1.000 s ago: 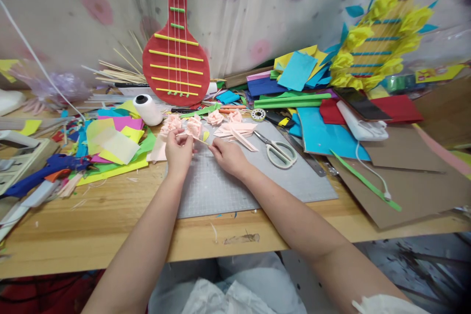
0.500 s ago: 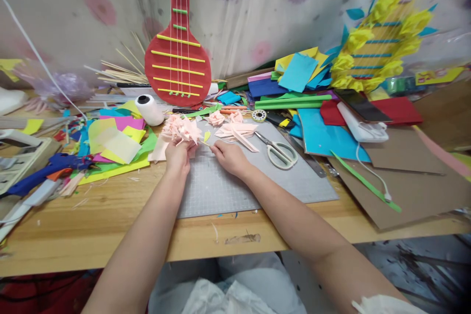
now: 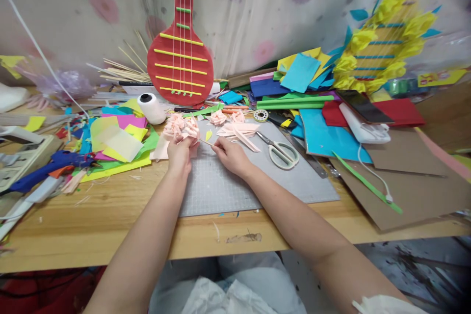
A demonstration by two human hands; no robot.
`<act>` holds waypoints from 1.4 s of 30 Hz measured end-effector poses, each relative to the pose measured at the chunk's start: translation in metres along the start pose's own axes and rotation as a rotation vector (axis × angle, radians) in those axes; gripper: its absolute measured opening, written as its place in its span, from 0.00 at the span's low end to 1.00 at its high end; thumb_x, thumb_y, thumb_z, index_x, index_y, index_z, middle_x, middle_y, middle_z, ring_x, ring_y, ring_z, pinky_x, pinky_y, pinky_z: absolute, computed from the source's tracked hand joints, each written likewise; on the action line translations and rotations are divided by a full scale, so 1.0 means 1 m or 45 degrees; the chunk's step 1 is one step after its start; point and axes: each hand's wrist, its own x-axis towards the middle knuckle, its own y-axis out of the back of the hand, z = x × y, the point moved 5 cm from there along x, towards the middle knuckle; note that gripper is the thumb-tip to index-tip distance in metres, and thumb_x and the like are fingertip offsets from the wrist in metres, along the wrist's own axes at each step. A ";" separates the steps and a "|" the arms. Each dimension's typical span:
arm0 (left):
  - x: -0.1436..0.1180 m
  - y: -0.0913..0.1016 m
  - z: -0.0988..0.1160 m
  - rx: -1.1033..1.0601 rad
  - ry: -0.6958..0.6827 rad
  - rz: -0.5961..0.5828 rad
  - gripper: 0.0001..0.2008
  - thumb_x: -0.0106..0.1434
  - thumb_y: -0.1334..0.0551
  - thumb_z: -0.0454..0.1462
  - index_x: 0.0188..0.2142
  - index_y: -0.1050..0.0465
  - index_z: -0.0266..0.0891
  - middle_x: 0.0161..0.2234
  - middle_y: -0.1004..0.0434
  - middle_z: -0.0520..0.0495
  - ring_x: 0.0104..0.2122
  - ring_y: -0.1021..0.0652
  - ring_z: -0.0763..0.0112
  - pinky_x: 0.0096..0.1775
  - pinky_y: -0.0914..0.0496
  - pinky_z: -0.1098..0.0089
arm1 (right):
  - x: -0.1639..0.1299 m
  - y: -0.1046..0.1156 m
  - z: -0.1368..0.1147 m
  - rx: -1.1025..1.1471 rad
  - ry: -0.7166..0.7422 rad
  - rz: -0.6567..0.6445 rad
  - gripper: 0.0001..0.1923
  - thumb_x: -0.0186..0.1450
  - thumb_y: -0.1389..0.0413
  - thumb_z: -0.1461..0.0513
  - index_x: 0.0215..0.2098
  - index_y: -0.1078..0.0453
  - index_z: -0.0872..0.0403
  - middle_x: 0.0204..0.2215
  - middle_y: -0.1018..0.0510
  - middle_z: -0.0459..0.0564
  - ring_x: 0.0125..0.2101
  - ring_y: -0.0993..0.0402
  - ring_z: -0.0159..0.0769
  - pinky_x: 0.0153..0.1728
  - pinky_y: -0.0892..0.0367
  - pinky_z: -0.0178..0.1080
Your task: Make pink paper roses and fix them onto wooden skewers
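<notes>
My left hand (image 3: pixel 180 155) is closed, its fingertips pinching a pale pink paper flower (image 3: pixel 191 130) above the left edge of a grey cutting mat (image 3: pixel 221 186). My right hand (image 3: pixel 231 155) is closed too, holding a thin pale stick (image 3: pixel 205 142) that reaches left to the flower. Whether the stick is fixed to the flower or only touches it, I cannot tell. Two more pink flowers (image 3: pixel 218 117) lie behind on the mat. Folded pink paper strips (image 3: pixel 239 131) and scissors (image 3: pixel 282 153) with pale handles rest right of my right hand.
A red paper lute (image 3: pixel 180 66) stands at the back, beside a white thread spool (image 3: pixel 151 108). A blue glue gun (image 3: pixel 55 169) and coloured paper sheets (image 3: pixel 117 142) lie left. Brown cardboard (image 3: pixel 401 196), a phone (image 3: pixel 364 105) and a white power strip (image 3: pixel 362 122) lie right.
The flower in my left hand has turned, showing its petals from another side. My right hand stays on the stick, almost in place. The whole view has shifted slightly.
</notes>
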 end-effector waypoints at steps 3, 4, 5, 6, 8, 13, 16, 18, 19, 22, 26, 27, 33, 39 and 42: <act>-0.004 -0.001 0.001 -0.037 0.022 -0.024 0.10 0.42 0.38 0.29 0.26 0.37 0.36 0.23 0.30 0.53 0.24 0.27 0.77 0.29 0.28 0.73 | 0.001 0.001 0.000 -0.001 0.000 0.015 0.10 0.63 0.55 0.58 0.32 0.36 0.53 0.28 0.27 0.46 0.28 0.33 0.30 0.29 0.45 0.31; -0.005 -0.002 0.002 -0.041 0.024 -0.031 0.10 0.43 0.38 0.29 0.26 0.37 0.36 0.23 0.30 0.53 0.24 0.26 0.77 0.29 0.28 0.73 | 0.001 0.001 0.001 -0.008 -0.008 0.017 0.10 0.64 0.55 0.58 0.32 0.36 0.53 0.27 0.27 0.46 0.28 0.33 0.31 0.29 0.45 0.31; -0.005 -0.002 0.002 -0.038 0.023 -0.035 0.10 0.43 0.39 0.29 0.26 0.38 0.36 0.23 0.29 0.52 0.24 0.26 0.77 0.29 0.28 0.73 | 0.001 0.001 0.001 -0.017 -0.017 0.016 0.10 0.64 0.55 0.57 0.32 0.36 0.53 0.27 0.27 0.46 0.28 0.33 0.31 0.29 0.45 0.32; -0.005 -0.002 0.003 -0.031 0.023 -0.034 0.10 0.43 0.39 0.29 0.27 0.38 0.36 0.24 0.29 0.52 0.24 0.26 0.77 0.29 0.28 0.72 | 0.001 0.001 0.001 -0.028 -0.026 0.013 0.10 0.64 0.55 0.57 0.32 0.35 0.53 0.27 0.27 0.46 0.28 0.33 0.31 0.29 0.45 0.32; -0.005 -0.001 0.002 -0.013 0.026 -0.011 0.11 0.42 0.39 0.28 0.27 0.37 0.36 0.23 0.29 0.52 0.24 0.26 0.76 0.29 0.29 0.72 | 0.002 0.001 0.002 -0.047 -0.037 0.005 0.11 0.64 0.55 0.57 0.32 0.35 0.53 0.27 0.27 0.47 0.28 0.33 0.32 0.28 0.46 0.32; -0.002 0.000 0.001 -0.022 0.021 0.012 0.14 0.39 0.39 0.26 0.28 0.36 0.35 0.22 0.29 0.52 0.24 0.25 0.75 0.32 0.29 0.69 | 0.002 -0.001 0.003 -0.078 -0.041 -0.012 0.11 0.64 0.56 0.57 0.32 0.35 0.53 0.27 0.26 0.47 0.29 0.32 0.33 0.29 0.45 0.32; -0.001 0.001 0.001 -0.011 -0.010 0.040 0.13 0.39 0.37 0.26 0.27 0.37 0.35 0.22 0.29 0.52 0.24 0.25 0.74 0.32 0.29 0.69 | 0.002 -0.001 0.002 -0.087 -0.037 -0.016 0.12 0.64 0.56 0.56 0.31 0.35 0.53 0.26 0.27 0.47 0.28 0.33 0.33 0.29 0.46 0.32; -0.001 0.002 0.002 -0.001 -0.030 0.082 0.13 0.40 0.37 0.27 0.26 0.37 0.35 0.22 0.29 0.52 0.23 0.25 0.74 0.32 0.29 0.69 | 0.001 0.000 0.001 -0.074 -0.013 -0.017 0.12 0.64 0.56 0.55 0.33 0.35 0.52 0.26 0.27 0.47 0.28 0.33 0.33 0.28 0.46 0.32; 0.000 0.003 0.002 0.005 -0.039 0.097 0.13 0.40 0.37 0.27 0.26 0.38 0.35 0.23 0.29 0.52 0.23 0.25 0.74 0.32 0.29 0.69 | 0.000 0.000 0.000 -0.070 0.002 -0.014 0.12 0.64 0.56 0.55 0.34 0.35 0.52 0.27 0.27 0.47 0.28 0.33 0.32 0.28 0.46 0.32; 0.001 0.003 0.002 0.045 -0.076 0.114 0.14 0.40 0.36 0.28 0.26 0.40 0.35 0.23 0.29 0.52 0.24 0.25 0.73 0.31 0.29 0.68 | -0.001 0.001 -0.002 -0.091 0.028 0.000 0.11 0.64 0.56 0.55 0.36 0.36 0.52 0.27 0.27 0.46 0.28 0.33 0.32 0.28 0.47 0.32; 0.002 0.002 0.001 0.170 -0.140 0.074 0.16 0.43 0.35 0.33 0.27 0.42 0.38 0.23 0.29 0.52 0.24 0.24 0.71 0.28 0.29 0.69 | 0.000 0.002 0.002 -0.130 -0.017 0.029 0.10 0.64 0.56 0.57 0.33 0.36 0.52 0.27 0.27 0.47 0.29 0.32 0.33 0.28 0.47 0.32; 0.002 0.002 0.001 0.220 -0.153 0.050 0.15 0.44 0.35 0.35 0.28 0.42 0.39 0.23 0.29 0.52 0.23 0.24 0.71 0.27 0.30 0.70 | 0.001 0.003 0.004 -0.131 -0.035 0.038 0.10 0.64 0.56 0.57 0.33 0.36 0.52 0.27 0.27 0.47 0.28 0.32 0.33 0.28 0.47 0.32; -0.004 0.004 0.016 0.797 -0.605 -0.059 0.15 0.45 0.34 0.39 0.31 0.35 0.41 0.23 0.31 0.54 0.20 0.31 0.77 0.26 0.36 0.75 | 0.003 0.005 0.013 -0.101 -0.058 0.059 0.11 0.64 0.56 0.57 0.30 0.36 0.53 0.26 0.27 0.47 0.29 0.32 0.32 0.30 0.45 0.32; -0.008 -0.002 0.032 1.282 -0.991 -0.202 0.07 0.51 0.40 0.39 0.29 0.28 0.40 0.33 0.30 0.49 0.32 0.31 0.72 0.35 0.36 0.71 | 0.003 0.007 0.013 -0.120 0.005 -0.007 0.11 0.64 0.56 0.57 0.31 0.35 0.53 0.28 0.27 0.47 0.29 0.33 0.31 0.30 0.45 0.32; -0.002 0.000 0.036 1.256 -0.985 -0.241 0.08 0.55 0.44 0.39 0.31 0.28 0.39 0.33 0.28 0.48 0.34 0.29 0.71 0.38 0.36 0.70 | 0.003 0.011 0.014 -0.153 0.033 -0.008 0.12 0.64 0.56 0.56 0.32 0.35 0.53 0.28 0.26 0.47 0.30 0.33 0.32 0.30 0.46 0.32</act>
